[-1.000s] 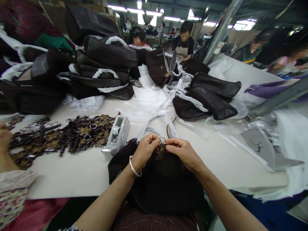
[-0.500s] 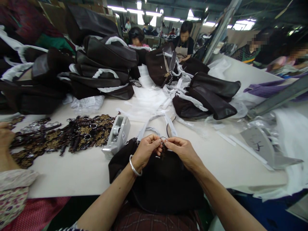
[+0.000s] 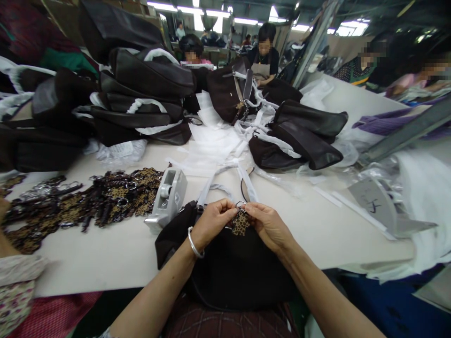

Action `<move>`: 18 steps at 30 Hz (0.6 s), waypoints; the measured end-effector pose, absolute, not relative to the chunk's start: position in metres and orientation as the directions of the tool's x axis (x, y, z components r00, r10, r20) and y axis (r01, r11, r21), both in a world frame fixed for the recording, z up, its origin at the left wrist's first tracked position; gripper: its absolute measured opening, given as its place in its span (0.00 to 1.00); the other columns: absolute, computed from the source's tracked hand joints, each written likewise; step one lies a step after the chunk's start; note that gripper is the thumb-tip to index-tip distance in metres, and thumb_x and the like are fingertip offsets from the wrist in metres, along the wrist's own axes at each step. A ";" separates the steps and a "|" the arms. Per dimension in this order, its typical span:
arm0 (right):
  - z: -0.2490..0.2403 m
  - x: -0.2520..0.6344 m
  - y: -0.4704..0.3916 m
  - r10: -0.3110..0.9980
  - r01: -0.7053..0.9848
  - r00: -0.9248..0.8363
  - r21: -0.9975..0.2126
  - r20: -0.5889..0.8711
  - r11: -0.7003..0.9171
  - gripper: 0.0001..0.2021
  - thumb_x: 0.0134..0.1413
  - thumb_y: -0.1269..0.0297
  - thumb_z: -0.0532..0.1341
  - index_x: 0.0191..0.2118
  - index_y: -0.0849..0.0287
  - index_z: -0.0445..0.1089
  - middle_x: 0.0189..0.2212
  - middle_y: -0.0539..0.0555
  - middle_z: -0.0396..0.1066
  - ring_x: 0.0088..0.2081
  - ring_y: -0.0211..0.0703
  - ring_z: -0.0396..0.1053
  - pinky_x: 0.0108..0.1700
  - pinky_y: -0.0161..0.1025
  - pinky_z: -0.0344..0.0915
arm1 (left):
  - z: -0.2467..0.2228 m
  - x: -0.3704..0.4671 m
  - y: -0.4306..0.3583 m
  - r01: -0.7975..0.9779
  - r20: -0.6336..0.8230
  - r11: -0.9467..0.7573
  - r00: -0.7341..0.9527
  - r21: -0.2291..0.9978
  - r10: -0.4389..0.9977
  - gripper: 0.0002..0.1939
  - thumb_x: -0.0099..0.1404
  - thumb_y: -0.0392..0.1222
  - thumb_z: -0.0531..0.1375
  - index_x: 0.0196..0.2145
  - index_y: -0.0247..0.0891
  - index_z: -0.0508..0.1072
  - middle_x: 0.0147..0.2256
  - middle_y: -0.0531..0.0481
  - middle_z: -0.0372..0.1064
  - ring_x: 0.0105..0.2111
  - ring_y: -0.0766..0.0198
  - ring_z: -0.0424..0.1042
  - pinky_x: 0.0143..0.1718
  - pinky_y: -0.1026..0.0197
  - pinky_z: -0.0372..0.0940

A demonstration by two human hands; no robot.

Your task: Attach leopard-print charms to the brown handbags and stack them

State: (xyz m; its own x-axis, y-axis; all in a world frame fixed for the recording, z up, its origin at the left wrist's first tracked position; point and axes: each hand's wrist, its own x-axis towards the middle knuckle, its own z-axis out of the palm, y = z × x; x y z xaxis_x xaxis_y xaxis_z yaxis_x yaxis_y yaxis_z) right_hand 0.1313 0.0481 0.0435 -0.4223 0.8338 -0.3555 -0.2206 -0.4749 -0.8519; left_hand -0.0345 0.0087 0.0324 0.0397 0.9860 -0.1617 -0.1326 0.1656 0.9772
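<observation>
At the dark bag's twelve o'clock, left hand and right hand still pinched the ring; the spotted charm, at its six o'clock, had turned face-out.

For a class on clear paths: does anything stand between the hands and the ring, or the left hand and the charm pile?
Nothing visible separates the left hand or right hand from the ring; both touch it. Between left hand and charm pile stand the tape dispenser and part of the bag.

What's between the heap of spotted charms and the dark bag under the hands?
In the head view, a gray tape dispenser stands between the charm heap and dark bag.
</observation>
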 end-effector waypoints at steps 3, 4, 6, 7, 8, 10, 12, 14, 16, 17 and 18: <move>0.042 0.136 0.044 0.828 -0.223 -0.431 -0.846 -0.359 -0.484 0.13 0.42 0.61 0.73 0.35 0.60 0.78 0.35 0.53 0.76 0.34 0.38 0.70 0.40 0.36 0.65 | 0.032 -0.034 0.008 -0.121 -0.158 0.161 0.032 0.980 0.987 0.14 0.60 0.50 0.62 0.31 0.34 0.69 0.25 0.56 0.61 0.25 0.71 0.59 0.27 0.67 0.56; 0.041 0.137 0.043 0.830 -0.225 -0.431 -0.849 -0.353 -0.478 0.13 0.41 0.62 0.73 0.35 0.60 0.78 0.35 0.52 0.76 0.35 0.38 0.70 0.42 0.36 0.65 | 0.031 -0.033 0.007 -0.124 -0.162 0.164 0.028 0.979 0.986 0.14 0.60 0.49 0.62 0.31 0.34 0.69 0.25 0.56 0.62 0.25 0.71 0.59 0.28 0.67 0.55; 0.041 0.139 0.040 0.841 -0.215 -0.424 -0.864 -0.337 -0.455 0.13 0.41 0.63 0.73 0.36 0.59 0.78 0.36 0.52 0.77 0.36 0.38 0.71 0.44 0.36 0.64 | 0.031 -0.032 0.007 -0.132 -0.173 0.174 0.017 0.976 0.985 0.14 0.59 0.49 0.62 0.31 0.33 0.69 0.26 0.55 0.63 0.25 0.71 0.59 0.28 0.67 0.55; 0.041 0.139 0.039 0.847 -0.205 -0.417 -0.874 -0.329 -0.441 0.13 0.41 0.63 0.73 0.36 0.59 0.78 0.36 0.52 0.77 0.36 0.39 0.71 0.44 0.37 0.64 | 0.031 -0.031 0.007 -0.135 -0.178 0.177 0.011 0.975 0.984 0.15 0.59 0.50 0.62 0.31 0.34 0.69 0.26 0.55 0.63 0.25 0.71 0.59 0.28 0.67 0.55; 0.040 0.140 0.038 0.855 -0.193 -0.405 -0.884 -0.323 -0.425 0.14 0.41 0.62 0.73 0.36 0.59 0.78 0.36 0.52 0.77 0.36 0.39 0.71 0.45 0.37 0.64 | 0.030 -0.030 0.007 -0.134 -0.181 0.180 0.004 0.974 0.984 0.15 0.59 0.50 0.62 0.31 0.34 0.69 0.26 0.54 0.63 0.25 0.71 0.59 0.28 0.66 0.55; 0.039 0.140 0.037 0.871 -0.170 -0.377 -0.901 -0.314 -0.398 0.14 0.40 0.61 0.74 0.36 0.59 0.78 0.35 0.52 0.77 0.36 0.40 0.71 0.45 0.38 0.65 | 0.029 -0.029 0.007 -0.119 -0.179 0.177 -0.007 0.977 0.984 0.15 0.58 0.50 0.62 0.30 0.34 0.69 0.26 0.54 0.63 0.25 0.70 0.59 0.28 0.66 0.55; 0.039 0.140 0.036 0.882 -0.155 -0.355 -0.911 -0.310 -0.383 0.15 0.40 0.60 0.73 0.36 0.58 0.78 0.35 0.52 0.77 0.36 0.41 0.71 0.44 0.39 0.65 | 0.029 -0.028 0.008 -0.081 -0.163 0.161 -0.020 0.984 0.986 0.15 0.59 0.50 0.62 0.30 0.34 0.69 0.25 0.54 0.63 0.25 0.70 0.59 0.28 0.66 0.55; 0.038 0.140 0.036 0.885 -0.142 -0.345 -0.915 -0.312 -0.378 0.14 0.42 0.58 0.72 0.36 0.59 0.78 0.35 0.53 0.77 0.36 0.42 0.72 0.44 0.39 0.65 | 0.029 -0.028 0.007 -0.039 -0.146 0.145 -0.018 0.989 0.989 0.14 0.60 0.50 0.62 0.30 0.34 0.69 0.25 0.54 0.64 0.25 0.70 0.60 0.28 0.66 0.56; 0.038 0.143 0.037 0.898 -0.125 -0.328 -0.929 -0.294 -0.349 0.12 0.44 0.57 0.71 0.34 0.59 0.78 0.38 0.54 0.77 0.39 0.44 0.72 0.45 0.40 0.65 | 0.031 -0.028 0.007 -0.010 -0.141 0.142 0.038 0.990 0.989 0.13 0.60 0.49 0.61 0.30 0.34 0.70 0.26 0.53 0.66 0.25 0.68 0.62 0.29 0.66 0.58; 0.038 0.144 0.037 0.907 -0.115 -0.313 -0.937 -0.280 -0.329 0.11 0.44 0.57 0.71 0.32 0.59 0.78 0.42 0.55 0.76 0.41 0.45 0.71 0.46 0.40 0.64 | 0.032 -0.029 0.006 0.010 -0.141 0.141 0.080 0.990 0.987 0.13 0.61 0.49 0.60 0.30 0.34 0.70 0.26 0.52 0.67 0.26 0.68 0.64 0.30 0.65 0.59; 0.038 0.146 0.036 0.915 -0.111 -0.299 -0.942 -0.272 -0.316 0.10 0.44 0.58 0.71 0.30 0.59 0.78 0.45 0.55 0.75 0.43 0.45 0.71 0.48 0.40 0.64 | 0.034 -0.030 0.006 0.036 -0.143 0.139 0.124 0.990 0.982 0.12 0.62 0.48 0.60 0.31 0.34 0.72 0.27 0.51 0.68 0.27 0.67 0.65 0.31 0.64 0.60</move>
State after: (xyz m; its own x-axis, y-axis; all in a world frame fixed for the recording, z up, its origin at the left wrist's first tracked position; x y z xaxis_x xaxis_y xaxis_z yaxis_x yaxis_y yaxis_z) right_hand 0.1465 0.0365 0.0385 -0.2994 0.9147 -0.2715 -0.1107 -0.3159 -0.9423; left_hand -0.0300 0.0065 0.0342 0.1240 0.9820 -0.1426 0.0364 0.1391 0.9896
